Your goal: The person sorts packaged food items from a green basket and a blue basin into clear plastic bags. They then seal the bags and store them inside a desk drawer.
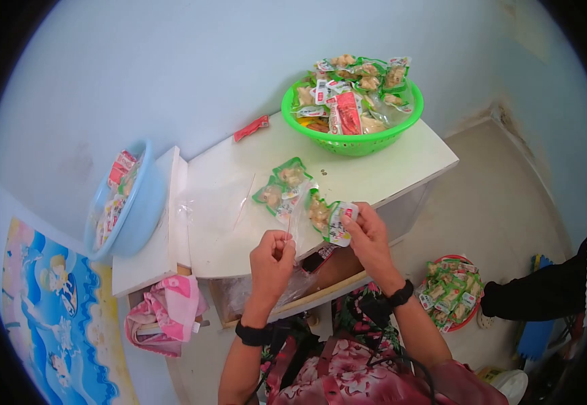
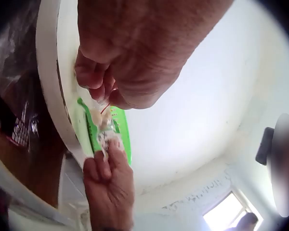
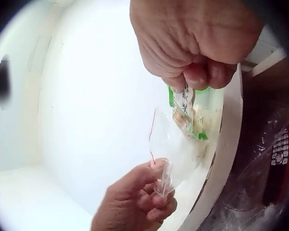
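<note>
My left hand (image 1: 271,265) pinches the edge of a clear plastic bag (image 3: 176,139) that has a thin red line along its mouth. A green-and-white snack packet (image 1: 329,217) with pale pieces inside is gripped by my right hand (image 1: 369,236) at its white end. In the right wrist view the packet hangs right at the bag's mouth, overlapping the clear film. Two similar packets (image 1: 281,183) lie on the white table (image 1: 368,172) just beyond my hands, partly behind the bag.
A green basket (image 1: 354,143) heaped with packets stands at the table's back right, a red packet (image 1: 251,128) to its left. A blue basin (image 1: 146,202) of packets sits at left. Below are an open drawer (image 1: 334,287) with plastic film, a pink cloth (image 1: 165,314) and a red basin (image 1: 477,310) on the floor.
</note>
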The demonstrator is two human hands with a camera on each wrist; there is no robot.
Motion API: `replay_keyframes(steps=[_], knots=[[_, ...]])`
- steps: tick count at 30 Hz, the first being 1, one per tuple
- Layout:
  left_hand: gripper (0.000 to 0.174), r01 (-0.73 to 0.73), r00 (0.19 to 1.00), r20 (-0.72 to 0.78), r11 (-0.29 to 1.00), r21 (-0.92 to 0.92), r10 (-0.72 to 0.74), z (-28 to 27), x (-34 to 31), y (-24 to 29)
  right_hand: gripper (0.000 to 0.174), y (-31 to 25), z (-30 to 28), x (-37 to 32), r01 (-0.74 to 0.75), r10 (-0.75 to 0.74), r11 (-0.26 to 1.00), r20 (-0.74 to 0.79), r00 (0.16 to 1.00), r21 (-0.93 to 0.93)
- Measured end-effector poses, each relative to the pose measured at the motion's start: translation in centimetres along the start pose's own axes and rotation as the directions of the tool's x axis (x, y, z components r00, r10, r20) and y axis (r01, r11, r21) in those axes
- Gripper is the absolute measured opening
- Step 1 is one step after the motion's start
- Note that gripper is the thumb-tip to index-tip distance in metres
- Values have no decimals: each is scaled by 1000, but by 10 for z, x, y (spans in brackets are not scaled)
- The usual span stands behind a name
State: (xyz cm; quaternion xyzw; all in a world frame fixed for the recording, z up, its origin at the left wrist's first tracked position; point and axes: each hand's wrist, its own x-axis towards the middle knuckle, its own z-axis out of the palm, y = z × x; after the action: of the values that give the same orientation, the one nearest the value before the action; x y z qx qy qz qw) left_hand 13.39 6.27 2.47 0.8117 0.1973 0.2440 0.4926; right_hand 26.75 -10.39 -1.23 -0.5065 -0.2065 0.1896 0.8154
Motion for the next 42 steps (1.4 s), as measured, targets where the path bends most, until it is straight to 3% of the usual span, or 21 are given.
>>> replay_keyframes(steps=[3, 6, 9, 12, 16, 20, 23, 27, 32, 35, 36, 37, 39, 40, 41, 42], knots=[[12, -8, 999, -38, 994, -113, 3, 7, -23, 15, 14, 11, 12, 10, 87, -88, 996, 78, 993, 23], [17, -53, 998, -30, 979, -196, 48, 23, -30, 25, 14, 2, 3, 6, 142, -147, 971, -14, 989, -191], [17, -54, 998, 31, 988, -143, 59, 37, -31, 34, 15, -23, -29, -13, 47, -61, 993, -134, 989, -105], [18, -212, 977, -27, 976, 48, 213, 48, -26, 34, 15, -58, -41, -37, 61, -14, 981, -246, 969, 184], [17, -392, 908, -65, 893, 221, 415, 55, -11, 51, 15, -66, -45, -53, -6, 40, 984, -188, 981, 176], [16, -484, 842, -68, 804, 346, 536, 55, -2, 63, 14, -50, -37, -41, -61, 69, 973, -30, 997, 221], [16, -514, 820, -50, 772, 374, 570, 50, -5, 66, 14, -43, -20, -28, -157, 148, 916, 53, 988, 370], [16, -524, 819, -5, 753, 398, 573, 46, -10, 63, 16, -20, -20, -14, -293, 223, 874, 216, 951, 388], [20, -524, 835, 17, 785, 330, 551, 57, -22, 61, 37, -4, 6, 3, -247, 195, 934, 211, 958, 259], [24, -526, 840, -7, 818, 233, 543, 78, -29, 55, 46, 4, -4, 6, -285, 267, 958, 259, 928, 38], [26, -529, 837, -45, 829, 182, 545, 80, -24, 56, 45, 2, -11, 10, 8, 103, 955, 355, 929, -298], [28, -535, 834, -80, 835, 129, 546, 81, -22, 55, 44, -4, -17, 16, 327, -18, 770, 494, 869, -548], [38, -470, 882, 18, 882, 36, 470, 69, -26, 56, 42, -13, -15, 25, 274, 70, 716, 457, 886, -642], [43, -436, 898, 69, 900, -9, 435, 60, -27, 57, 42, -29, 1, 27, -100, 268, 862, 279, 922, -496], [52, -489, 872, 56, 866, 108, 486, 48, -29, 54, 41, -38, 10, 28, -450, 491, 858, 143, 859, -248], [61, -532, 843, 53, 816, 225, 535, 30, -33, 49, 40, -33, 7, 28, -408, 442, 890, 165, 882, -201]])
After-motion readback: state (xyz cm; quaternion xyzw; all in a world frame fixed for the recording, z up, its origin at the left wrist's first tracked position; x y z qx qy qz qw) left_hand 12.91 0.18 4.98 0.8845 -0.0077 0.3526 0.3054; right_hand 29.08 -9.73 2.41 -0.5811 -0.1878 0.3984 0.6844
